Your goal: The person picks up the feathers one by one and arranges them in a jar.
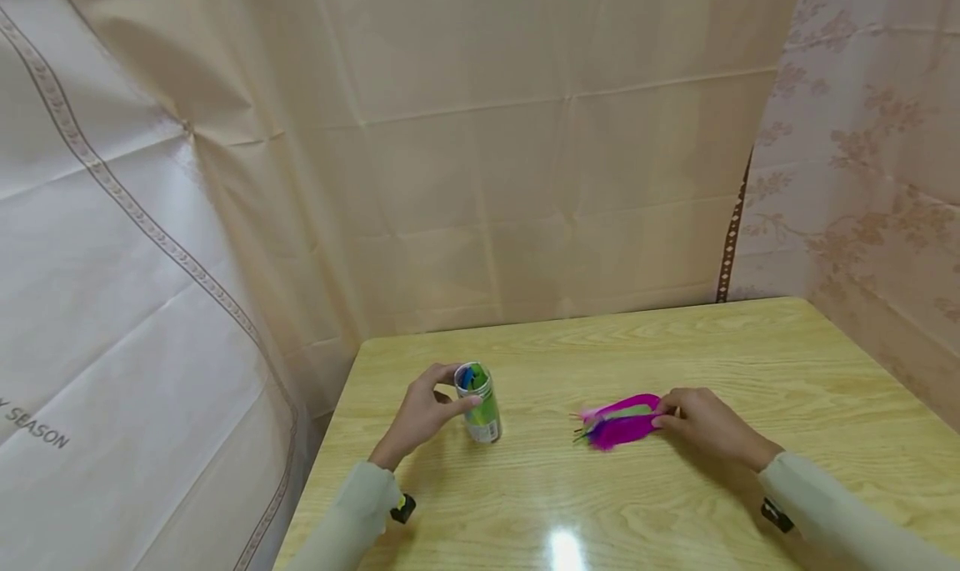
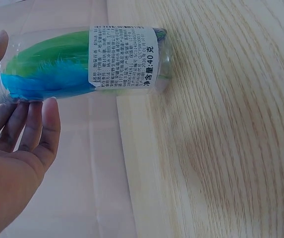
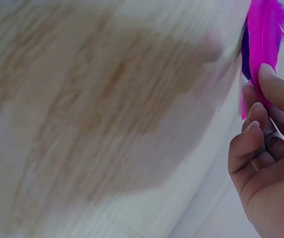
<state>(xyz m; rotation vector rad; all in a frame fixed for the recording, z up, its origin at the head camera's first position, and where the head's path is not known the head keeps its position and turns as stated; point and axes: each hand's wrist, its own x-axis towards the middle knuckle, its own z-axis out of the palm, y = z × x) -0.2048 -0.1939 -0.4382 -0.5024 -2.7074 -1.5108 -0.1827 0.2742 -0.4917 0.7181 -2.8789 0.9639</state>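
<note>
Near the table's left side, my left hand (image 1: pixel 422 414) grips the upper part of a clear plastic jar (image 1: pixel 486 418), thumb on one side and fingers on the other. The jar stands on the table. Inside it are a green feather (image 2: pixel 42 52) and a blue feather (image 2: pixel 52 82), behind a white printed label (image 2: pixel 124 57). To the right, my right hand (image 1: pixel 708 425) pinches a small bunch of feathers (image 1: pixel 618 431) by the tips between thumb and fingers. Magenta, purple and some green show in the bunch; its quills point left toward the jar.
The light wooden table (image 1: pixel 540 488) has its far edge against a beige hanging cloth (image 1: pixel 562 179). A white cloth (image 1: pixel 112 346) hangs at the left, and a flowered one (image 1: pixel 862 179) at the right. Glare lies on the table's front.
</note>
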